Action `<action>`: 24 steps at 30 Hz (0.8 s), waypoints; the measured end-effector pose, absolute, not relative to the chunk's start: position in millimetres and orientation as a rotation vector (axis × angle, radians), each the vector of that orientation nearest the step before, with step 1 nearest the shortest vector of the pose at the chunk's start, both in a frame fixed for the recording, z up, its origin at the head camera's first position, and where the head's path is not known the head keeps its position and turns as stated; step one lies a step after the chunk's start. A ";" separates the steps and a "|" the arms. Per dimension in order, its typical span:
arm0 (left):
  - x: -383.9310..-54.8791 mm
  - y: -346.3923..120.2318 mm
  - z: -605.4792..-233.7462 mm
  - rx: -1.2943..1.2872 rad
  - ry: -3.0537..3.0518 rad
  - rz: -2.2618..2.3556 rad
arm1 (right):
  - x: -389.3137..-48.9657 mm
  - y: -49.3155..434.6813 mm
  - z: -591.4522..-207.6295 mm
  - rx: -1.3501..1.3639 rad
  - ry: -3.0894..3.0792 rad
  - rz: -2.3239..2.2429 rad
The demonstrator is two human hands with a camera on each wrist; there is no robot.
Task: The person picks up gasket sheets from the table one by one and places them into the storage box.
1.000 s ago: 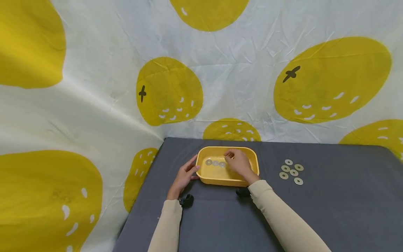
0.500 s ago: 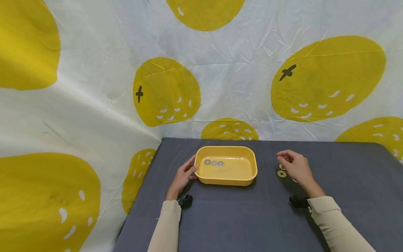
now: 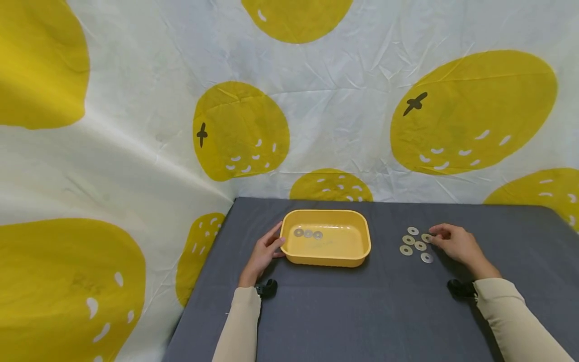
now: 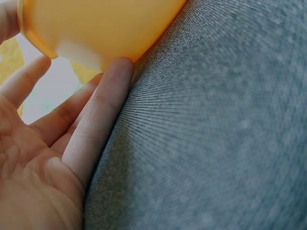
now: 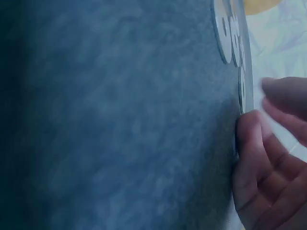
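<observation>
A yellow plastic tray [image 3: 327,262] stands on the dark cloth, with three flat metal washers [image 3: 308,234] in a row in its left half. My left hand [image 3: 262,255] is at the tray's left end, its fingers extended against the side. In the left wrist view, a fingertip [image 4: 118,72] touches the tray's lower wall. To the right lies a loose group of several washers [image 3: 408,240]. My right hand [image 3: 459,246] reaches in from the group's right, fingertips at the rightmost washer [image 3: 425,237]. Thumb and finger stand apart in the right wrist view.
The grey cloth-covered table [image 3: 325,317] extends in front of the tray and to the right. A white curtain [image 3: 339,130] with yellow fruit prints hangs behind and along the left side. Black wrist cameras [image 3: 268,288] sit at both cuffs.
My right hand has left the tray and moved right, passing over the loose washers to their right side. The left hand stays at the tray's end.
</observation>
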State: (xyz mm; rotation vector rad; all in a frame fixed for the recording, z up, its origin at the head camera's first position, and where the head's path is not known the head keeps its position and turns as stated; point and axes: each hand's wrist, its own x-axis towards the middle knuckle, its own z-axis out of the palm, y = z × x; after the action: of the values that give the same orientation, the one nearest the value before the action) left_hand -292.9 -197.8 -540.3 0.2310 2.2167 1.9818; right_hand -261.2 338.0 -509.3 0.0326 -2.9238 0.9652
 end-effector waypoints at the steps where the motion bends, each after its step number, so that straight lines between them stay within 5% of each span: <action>1: -293.1 -197.6 -540.9 0.230 2.218 1.980 | -262.6 340.2 -511.0 0.038 -2.941 0.946; 24: -294.4 -197.3 -539.5 0.211 2.203 1.989 | -282.1 339.4 -502.2 0.060 -3.105 0.956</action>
State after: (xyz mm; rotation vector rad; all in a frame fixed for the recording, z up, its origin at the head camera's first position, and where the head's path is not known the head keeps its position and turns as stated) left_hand -294.4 -197.3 -539.5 0.2114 2.2027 1.9887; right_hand -282.1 339.4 -502.2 0.0600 -3.1049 0.9556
